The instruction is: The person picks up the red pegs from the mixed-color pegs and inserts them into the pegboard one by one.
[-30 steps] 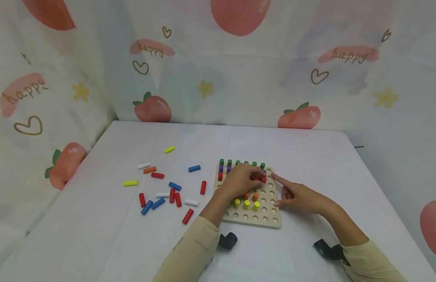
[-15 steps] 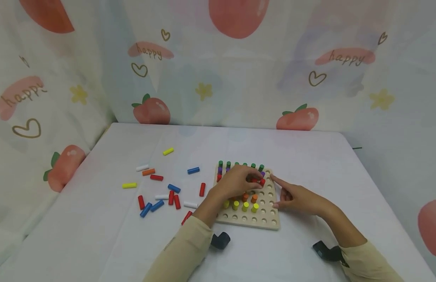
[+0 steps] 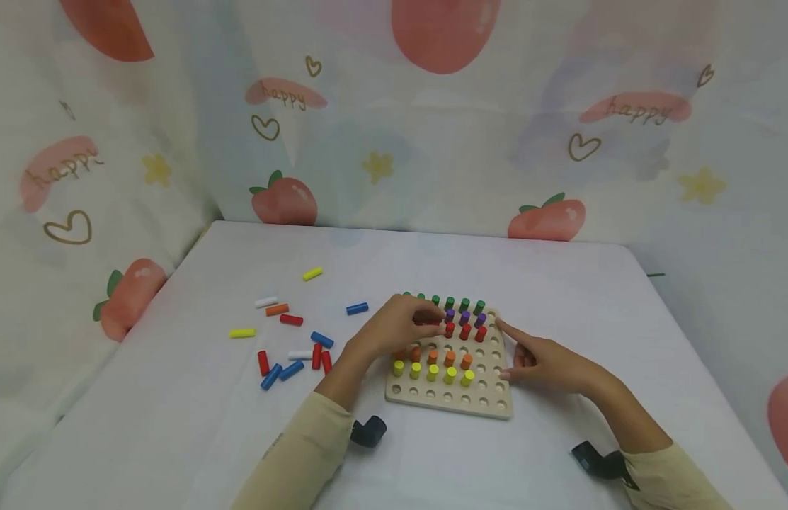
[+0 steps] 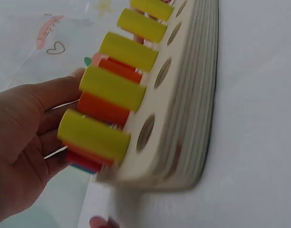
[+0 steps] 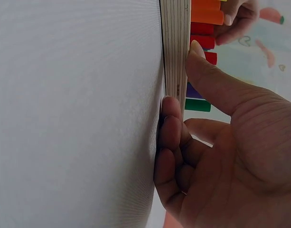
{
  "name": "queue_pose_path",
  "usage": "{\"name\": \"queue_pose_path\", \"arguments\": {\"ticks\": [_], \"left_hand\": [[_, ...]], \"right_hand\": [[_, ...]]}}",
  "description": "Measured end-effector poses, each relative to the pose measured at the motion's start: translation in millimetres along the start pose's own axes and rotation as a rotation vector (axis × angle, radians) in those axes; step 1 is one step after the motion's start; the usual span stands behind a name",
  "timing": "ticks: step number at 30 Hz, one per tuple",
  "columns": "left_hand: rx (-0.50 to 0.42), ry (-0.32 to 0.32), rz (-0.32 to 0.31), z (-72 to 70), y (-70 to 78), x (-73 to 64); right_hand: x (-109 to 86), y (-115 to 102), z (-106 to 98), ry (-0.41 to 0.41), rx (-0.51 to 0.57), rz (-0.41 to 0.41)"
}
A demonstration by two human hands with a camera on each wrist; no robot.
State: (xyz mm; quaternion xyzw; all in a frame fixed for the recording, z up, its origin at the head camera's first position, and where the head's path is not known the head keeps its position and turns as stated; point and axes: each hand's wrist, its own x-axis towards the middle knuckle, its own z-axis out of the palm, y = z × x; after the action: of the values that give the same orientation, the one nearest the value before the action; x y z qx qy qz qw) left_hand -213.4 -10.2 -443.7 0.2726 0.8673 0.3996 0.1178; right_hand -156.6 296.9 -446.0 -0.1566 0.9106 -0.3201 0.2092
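Observation:
A pale wooden pegboard (image 3: pixel 440 401) lies at the middle of the table with rows of green (image 3: pixel 464 304), purple (image 3: pixel 465 319), red (image 3: pixel 465 332), orange (image 3: pixel 450 359) and yellow pegs (image 3: pixel 433 372) upright in it. Over its left half is the left hand (image 3: pixel 390 326), loosely bent, thumb and index tips close beside a red peg (image 3: pixel 449 330) in the row; no peg shows lifted. In the left wrist view that hand (image 4: pixel 17 142) is partly behind the yellow pegs. The right hand (image 5: pixel 235 142) holds the board's right edge, thumb on top, other fingers curled against its side.
Loose pegs lie scattered left of the board, among them a blue peg (image 3: pixel 357 309), a yellow peg (image 3: pixel 243 333), a white peg (image 3: pixel 266 302) and a red peg (image 3: pixel 263 363). A printed curtain (image 3: pixel 444 163) hangs behind the table. Black wrist mounts (image 3: pixel 369 431) sit under the sleeves.
The left hand has shifted left along the red row, uncovering red and purple pegs at the right. The right hand stays on the board's edge. The whole view has shifted slightly.

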Motion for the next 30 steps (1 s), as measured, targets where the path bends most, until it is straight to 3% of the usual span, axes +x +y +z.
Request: {"name": "queue_pose_path", "arguments": {"ticks": [13, 25, 30], "left_hand": [[-0.033, 0.12, -0.012, -26.9, -26.6, -25.4], [-0.004, 0.098, -0.081, -52.3, -52.4, -50.3], [-0.003, 0.083, -0.073, -60.7, -60.0, -60.9]], "right_hand": [[0.4, 1, 0, 0.002, -0.017, -0.015], [2.8, 4, 1, -0.003, -0.003, -0.007], [1.5, 3, 0, 0.0, -0.014, -0.002]]}}
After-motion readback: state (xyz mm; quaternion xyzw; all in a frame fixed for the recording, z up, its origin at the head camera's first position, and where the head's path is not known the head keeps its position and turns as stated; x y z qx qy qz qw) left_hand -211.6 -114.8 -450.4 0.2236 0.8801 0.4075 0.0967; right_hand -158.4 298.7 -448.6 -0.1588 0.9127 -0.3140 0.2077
